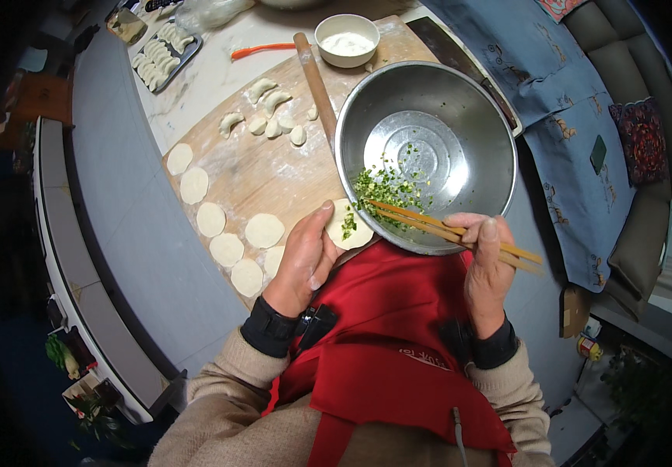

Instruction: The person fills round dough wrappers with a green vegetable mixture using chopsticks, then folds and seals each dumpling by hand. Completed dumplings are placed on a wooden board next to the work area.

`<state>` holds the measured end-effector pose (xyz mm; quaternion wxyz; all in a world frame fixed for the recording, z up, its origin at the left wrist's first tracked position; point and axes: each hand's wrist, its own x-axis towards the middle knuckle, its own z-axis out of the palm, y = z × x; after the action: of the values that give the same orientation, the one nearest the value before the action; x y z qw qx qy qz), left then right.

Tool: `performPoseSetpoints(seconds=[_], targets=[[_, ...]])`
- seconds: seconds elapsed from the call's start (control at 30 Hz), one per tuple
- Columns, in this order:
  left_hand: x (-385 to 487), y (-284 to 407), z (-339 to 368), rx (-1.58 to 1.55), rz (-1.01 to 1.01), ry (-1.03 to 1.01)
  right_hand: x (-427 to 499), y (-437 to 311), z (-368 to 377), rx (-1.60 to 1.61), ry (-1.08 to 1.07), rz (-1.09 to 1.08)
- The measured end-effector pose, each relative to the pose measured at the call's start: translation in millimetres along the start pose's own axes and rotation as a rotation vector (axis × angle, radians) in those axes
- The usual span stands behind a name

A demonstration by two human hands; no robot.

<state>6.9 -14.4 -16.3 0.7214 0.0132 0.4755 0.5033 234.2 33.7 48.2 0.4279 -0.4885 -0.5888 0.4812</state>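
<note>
My left hand (308, 251) holds a round dough wrapper (354, 229) with a little chopped green filling on it, beside the rim of a large steel bowl (464, 105). Wooden chopsticks (429, 226) are in my right hand (487, 257), their tips at the chopped green filling (388, 190) low in the bowl, near the wrapper. To the left, several flat dough wrappers (211, 219) lie along the edge of a floured wooden board (254, 187). Small dough pieces (273, 128) and folded dumplings (277, 100) rest farther back on it.
A wooden rolling pin (317, 87) lies against the steel bowl's left side. Behind it stands a bowl of white flour (347, 42), with an orange-handled utensil (270, 49) to its left. A dark tray of dumplings (179, 58) sits at the far left of the marble-patterned table (213, 87).
</note>
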Motion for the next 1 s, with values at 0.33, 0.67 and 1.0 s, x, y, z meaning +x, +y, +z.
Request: performPoseSetpoints(seconds=[0.33,0.67,1.0], targets=[[-3,2,2,0.033,0.001,0.035,-18,-34,6,-0.213,-0.205,-0.324],[11,-11,-11,-0.098,0.074,-0.048,-3,2,-15,-0.139,-0.013,-0.167],[6,-4,-9,0.013,0.022,-0.038,-4,48,-2,-0.038,-0.048,-0.033]])
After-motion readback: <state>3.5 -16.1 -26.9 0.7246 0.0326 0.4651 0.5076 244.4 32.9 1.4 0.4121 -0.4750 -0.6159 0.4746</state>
